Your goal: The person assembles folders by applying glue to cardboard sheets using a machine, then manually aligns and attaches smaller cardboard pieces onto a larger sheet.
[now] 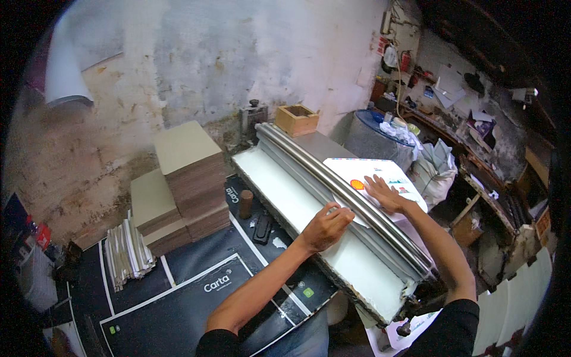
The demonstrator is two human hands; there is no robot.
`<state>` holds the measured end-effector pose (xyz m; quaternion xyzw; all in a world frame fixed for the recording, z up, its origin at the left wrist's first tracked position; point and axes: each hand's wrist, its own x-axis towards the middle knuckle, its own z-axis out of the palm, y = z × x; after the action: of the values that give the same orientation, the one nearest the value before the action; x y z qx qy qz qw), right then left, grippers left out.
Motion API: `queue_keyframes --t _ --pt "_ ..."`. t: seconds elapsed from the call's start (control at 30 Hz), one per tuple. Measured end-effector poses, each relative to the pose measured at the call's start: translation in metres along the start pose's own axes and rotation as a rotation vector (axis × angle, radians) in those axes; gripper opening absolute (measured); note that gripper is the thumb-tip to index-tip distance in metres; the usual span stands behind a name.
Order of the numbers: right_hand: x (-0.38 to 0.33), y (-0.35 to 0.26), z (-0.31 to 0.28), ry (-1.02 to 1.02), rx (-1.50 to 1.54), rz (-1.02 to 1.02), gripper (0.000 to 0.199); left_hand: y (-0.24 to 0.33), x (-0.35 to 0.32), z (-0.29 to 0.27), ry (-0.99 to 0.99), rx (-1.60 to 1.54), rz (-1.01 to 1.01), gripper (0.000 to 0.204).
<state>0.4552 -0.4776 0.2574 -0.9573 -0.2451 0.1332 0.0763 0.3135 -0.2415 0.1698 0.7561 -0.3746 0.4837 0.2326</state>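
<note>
A roller gluing machine with long steel rollers runs diagonally before me, a trough of white liquid along its near side. My left hand is closed, held over the trough beside the rollers. A pale sheet edge shows by its fingertips; what they pinch is hidden. Beyond the rollers, my right hand lies flat with fingers spread on a white printed sheet bearing a red and yellow emblem and small coloured pictures. The sheet's near side runs up to the rollers.
Stacks of grey-brown board stand at the left on a dark printed table cover, beside a bundle of folded sheets. A wooden box sits at the machine's far end. A blue-topped drum and a white sack stand beyond.
</note>
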Motion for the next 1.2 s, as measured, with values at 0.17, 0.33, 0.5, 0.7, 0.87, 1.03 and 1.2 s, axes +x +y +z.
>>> queue_keyframes --t 0.17,0.33,0.5,0.7,0.87,1.03,1.2 --pt "-0.016 -0.006 -0.021 -0.036 0.324 -0.119 0.093 0.017 -0.004 -0.042 0.000 -0.053 -0.016 0.040" --pt "-0.073 -0.040 -0.013 0.068 0.278 -0.413 0.082 0.031 -0.026 -0.116 0.057 -0.058 -0.076 0.043" --pt "-0.199 -0.048 -0.003 0.357 -0.204 -0.666 0.088 0.073 0.001 -0.180 0.137 -0.066 -0.020 0.040" --pt "-0.237 -0.119 0.031 0.645 -0.194 -0.626 0.025 0.112 -0.015 -0.261 0.152 0.105 -0.058 0.046" --pt "-0.239 -0.133 0.024 0.728 -0.036 -0.638 0.020 0.167 -0.027 -0.342 0.263 0.046 -0.231 0.042" --pt "-0.208 -0.170 -0.010 0.409 0.173 -0.567 0.040 0.250 -0.025 -0.442 0.308 -0.011 -0.859 0.057" --pt "-0.112 -0.257 0.063 -0.083 0.537 -0.596 0.059 0.261 -0.104 -0.470 0.248 -0.154 -1.405 0.061"
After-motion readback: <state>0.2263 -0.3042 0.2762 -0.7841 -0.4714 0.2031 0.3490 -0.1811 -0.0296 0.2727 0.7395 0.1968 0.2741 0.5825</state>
